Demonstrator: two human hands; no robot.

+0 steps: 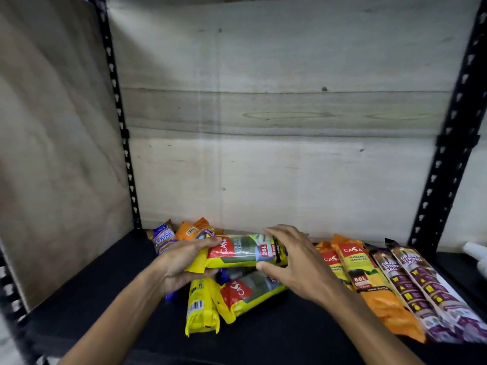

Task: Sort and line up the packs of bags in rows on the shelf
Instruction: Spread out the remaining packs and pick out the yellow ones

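A yellow pack (237,251) with a red and green label is held lengthwise above the black shelf (105,291). My left hand (184,262) grips its left end, and my right hand (292,262) wraps its right end. Under it lie two more yellow packs: one (201,306) pointing toward me, one (250,292) slanted to the right. At the back left sit a blue pack (164,238) and an orange pack (196,229). On the right, two orange packs (369,283) and two purple drawstring packs (421,291) lie side by side in a row.
Plywood panels (263,127) close the back and left of the bay. Black perforated uprights (448,143) stand at both rear corners. A white object (477,252) shows at the far right edge. Bare black shelf lies to the left of and in front of the pile.
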